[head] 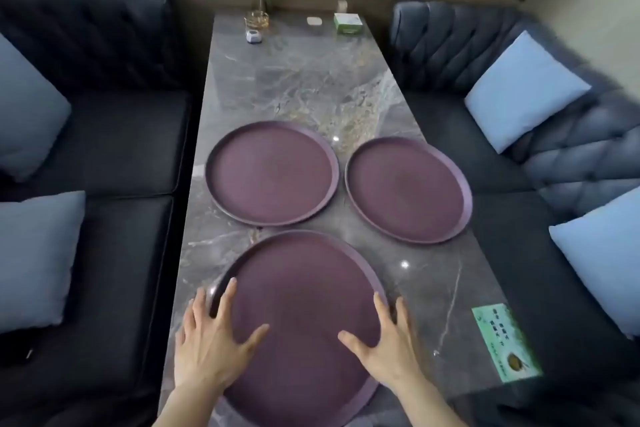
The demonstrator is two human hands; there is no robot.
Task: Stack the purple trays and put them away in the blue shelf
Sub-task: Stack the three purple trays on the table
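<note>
Three round purple trays lie flat on a grey marble table (304, 80). The nearest tray (301, 295) sits at the table's front edge. A second tray (272, 172) lies behind it to the left, and a third tray (408, 189) lies to the right, its edge reaching the table's right side. My left hand (211, 343) rests with fingers spread on the near tray's left rim, thumb on its inner surface. My right hand (384, 340) lies the same way on its right rim. Neither hand is closed around the tray. No blue shelf is in view.
Dark padded benches with pale blue cushions (523, 90) flank the table on both sides. At the far end stand a small plant in a glass (261, 0), a green box (348, 22) and small items. A green card (505, 343) lies at the front right corner.
</note>
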